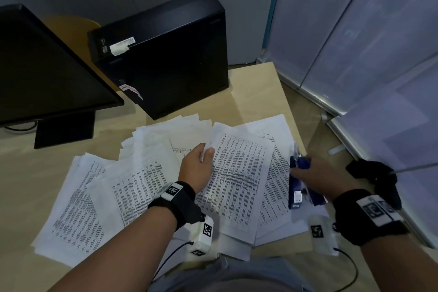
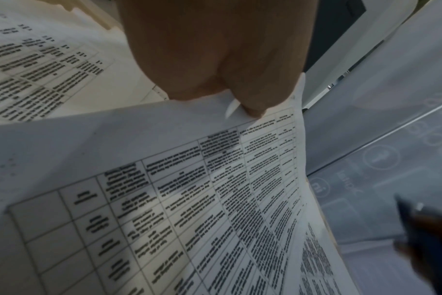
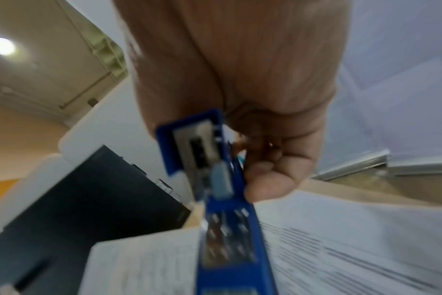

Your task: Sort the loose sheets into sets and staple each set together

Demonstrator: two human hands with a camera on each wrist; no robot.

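Many loose sheets (image 1: 78, 199) printed with tables of small text lie fanned over the pale desk (image 1: 258, 83); the print is too blurred to read. Left of them stands a dark monitor (image 1: 42, 64), then a black computer case (image 1: 170, 54) bearing white stickers. The left hand (image 1: 196, 168) pinches the top corner of one set of sheets (image 1: 239, 173), lifting it. The right hand (image 1: 315, 178) grips a blue stapler (image 1: 296, 182) above the papers at the desk's right edge.
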